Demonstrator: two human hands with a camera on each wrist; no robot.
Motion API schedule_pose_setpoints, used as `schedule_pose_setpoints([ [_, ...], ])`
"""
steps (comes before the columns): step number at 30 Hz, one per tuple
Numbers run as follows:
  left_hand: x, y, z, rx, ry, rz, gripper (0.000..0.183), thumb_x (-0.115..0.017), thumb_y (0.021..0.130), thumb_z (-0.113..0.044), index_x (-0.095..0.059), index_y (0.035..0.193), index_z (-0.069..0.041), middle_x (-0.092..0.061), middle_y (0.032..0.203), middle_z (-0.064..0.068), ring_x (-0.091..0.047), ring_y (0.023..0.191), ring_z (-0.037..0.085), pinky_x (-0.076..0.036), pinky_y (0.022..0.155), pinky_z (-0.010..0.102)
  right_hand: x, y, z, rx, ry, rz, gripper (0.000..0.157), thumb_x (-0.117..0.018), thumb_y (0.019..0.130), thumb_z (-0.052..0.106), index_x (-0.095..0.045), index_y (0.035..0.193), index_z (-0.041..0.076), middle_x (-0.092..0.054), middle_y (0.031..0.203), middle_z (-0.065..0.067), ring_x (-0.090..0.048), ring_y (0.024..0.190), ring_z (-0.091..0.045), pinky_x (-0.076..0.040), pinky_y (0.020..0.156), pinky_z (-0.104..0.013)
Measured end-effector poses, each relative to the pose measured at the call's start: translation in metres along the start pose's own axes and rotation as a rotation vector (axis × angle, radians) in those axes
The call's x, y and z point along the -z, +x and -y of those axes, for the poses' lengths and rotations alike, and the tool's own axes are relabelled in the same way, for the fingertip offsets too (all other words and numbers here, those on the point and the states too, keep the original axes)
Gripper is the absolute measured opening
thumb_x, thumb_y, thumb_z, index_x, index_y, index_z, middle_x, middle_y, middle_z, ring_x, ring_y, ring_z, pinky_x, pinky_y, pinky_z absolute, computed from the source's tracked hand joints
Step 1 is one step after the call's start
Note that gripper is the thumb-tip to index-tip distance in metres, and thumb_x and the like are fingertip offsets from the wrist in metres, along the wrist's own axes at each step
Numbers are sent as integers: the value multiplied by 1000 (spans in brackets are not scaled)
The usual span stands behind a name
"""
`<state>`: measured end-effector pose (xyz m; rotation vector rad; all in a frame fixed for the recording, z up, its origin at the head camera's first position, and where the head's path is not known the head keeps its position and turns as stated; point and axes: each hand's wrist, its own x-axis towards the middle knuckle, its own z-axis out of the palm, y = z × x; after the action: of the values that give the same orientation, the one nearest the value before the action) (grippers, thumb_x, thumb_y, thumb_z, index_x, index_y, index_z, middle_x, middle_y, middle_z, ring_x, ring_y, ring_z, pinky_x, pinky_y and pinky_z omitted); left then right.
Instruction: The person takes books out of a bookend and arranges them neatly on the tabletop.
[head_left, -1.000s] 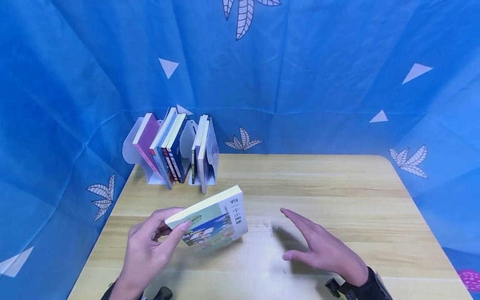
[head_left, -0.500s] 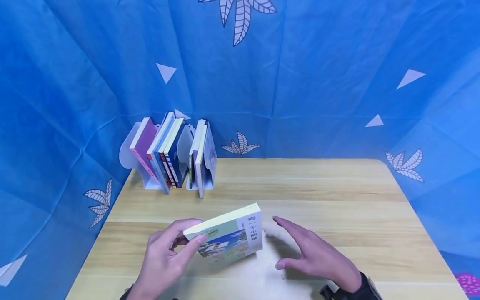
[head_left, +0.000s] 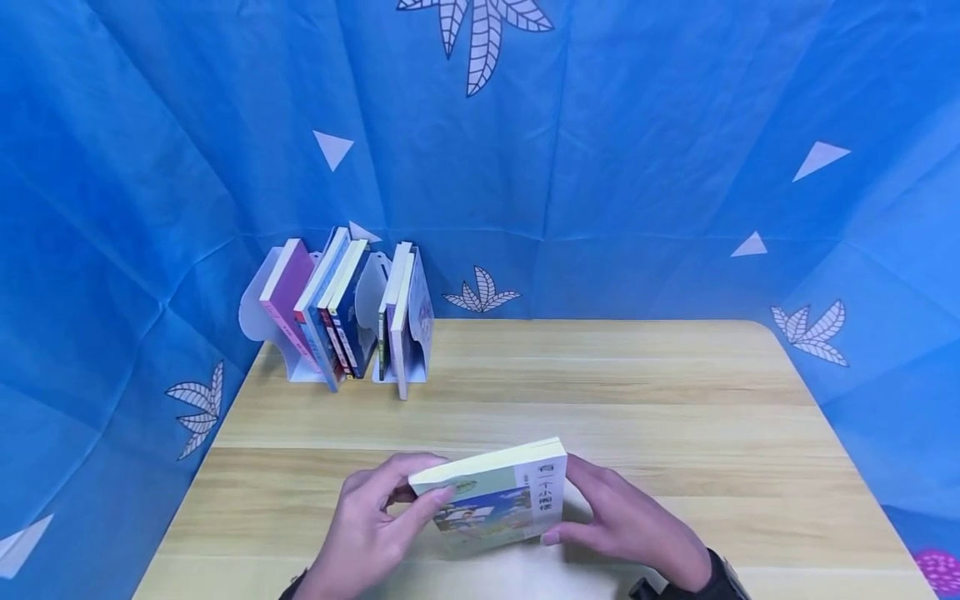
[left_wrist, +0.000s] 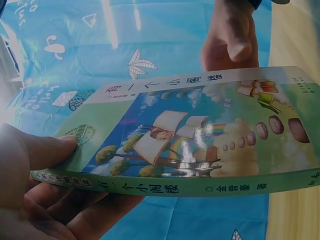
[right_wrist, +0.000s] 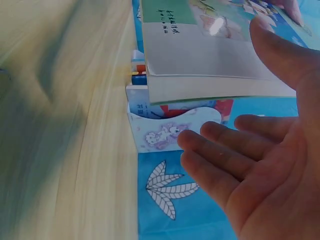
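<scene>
A green and white paperback book [head_left: 495, 500], its cover showing a blue picture and dark characters, is held tilted above the table. My left hand [head_left: 386, 517] grips its left end, thumb on the cover and fingers beneath, as the left wrist view shows on the book [left_wrist: 190, 135]. At the opposite edge is my right hand [head_left: 630, 521]. In the right wrist view this hand [right_wrist: 265, 160] has its thumb above and its extended fingers below the book [right_wrist: 210, 55], with a gap under the pages; whether the thumb touches the cover I cannot tell.
At the back left of the wooden table [head_left: 615, 375], a white bookend rack [head_left: 258, 308] holds several upright books, among them a pink book [head_left: 288, 292] and a dark blue book [head_left: 352, 317]. A blue patterned cloth [head_left: 637, 167] hangs behind the table.
My left hand has carried the book to the right and nearer to me, up to my right hand. The right hand shifted slightly left and now has the book's edge between thumb and fingers.
</scene>
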<state>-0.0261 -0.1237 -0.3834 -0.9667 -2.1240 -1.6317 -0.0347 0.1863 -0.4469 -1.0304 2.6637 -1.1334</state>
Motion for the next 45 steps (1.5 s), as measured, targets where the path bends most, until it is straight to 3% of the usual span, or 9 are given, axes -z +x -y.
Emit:
schedule_pose_setpoints([
  [2, -3, 0, 3, -48, -11, -2, 43, -76, 78, 20, -67, 117, 2, -76, 100, 23, -73, 84, 3, -63, 65, 18, 0, 0, -1, 22, 7, -2, 62, -75, 92, 44, -48, 146, 29, -68, 132, 14, -68, 117, -6, -61, 99, -36],
  [5, -6, 1, 6, -58, -21, -2, 42, -76, 79, 19, -67, 117, 2, -76, 98, 21, -72, 81, 2, -62, 65, 17, -1, -1, -2, 49, 12, -12, 52, -75, 94, 38, -55, 140, 24, -72, 123, 12, -71, 110, -6, -63, 93, -33],
  [14, -16, 2, 5, -22, -10, -2, 41, -76, 80, 18, -68, 116, -2, -77, 101, 18, -71, 85, 0, -63, 66, 17, -4, 1, -5, 102, 54, -69, 31, -71, 98, 21, -62, 126, 13, -80, 107, 1, -76, 99, -10, -65, 83, -27],
  [24, -19, 11, 8, 5, 21, -1, 37, -79, 82, 12, -71, 114, -5, -78, 100, 15, -71, 85, 1, -63, 68, 18, -3, 2, -12, 260, -37, -228, 18, -76, 92, 10, -70, 109, 7, -81, 93, -4, -71, 78, -2, -53, 67, -6],
  [29, -18, 21, 14, 106, -59, -17, 35, -77, 85, 9, -72, 117, -2, -79, 100, 19, -74, 88, 3, -66, 70, 25, 2, 7, -14, 307, -29, -277, 13, -73, 95, 12, -70, 105, 3, -80, 88, -8, -71, 70, -3, -52, 61, -4],
  [34, -17, 31, 24, 259, -112, -24, 35, -77, 89, 3, -71, 123, -2, -80, 102, 18, -75, 88, 3, -66, 75, 28, 12, 12, -18, 272, -29, -282, 20, -73, 94, 10, -70, 110, -2, -80, 88, -12, -72, 67, -7, -52, 58, -5],
  [41, -21, 44, 42, 425, -183, -57, 35, -79, 90, -6, -71, 123, -2, -79, 111, 18, -77, 94, 11, -66, 82, 30, 30, 26, -19, 146, 25, -259, 36, -74, 92, 2, -66, 127, -3, -81, 101, -14, -73, 77, -6, -56, 59, -11],
  [45, -23, 51, 56, 499, -177, -92, 40, -82, 87, -10, -71, 126, -4, -78, 116, 17, -76, 99, 10, -65, 89, 28, 39, 38, -19, 28, 111, -239, 37, -71, 96, 6, -65, 132, -1, -80, 108, -13, -60, 69, 2, -48, 52, -16],
])
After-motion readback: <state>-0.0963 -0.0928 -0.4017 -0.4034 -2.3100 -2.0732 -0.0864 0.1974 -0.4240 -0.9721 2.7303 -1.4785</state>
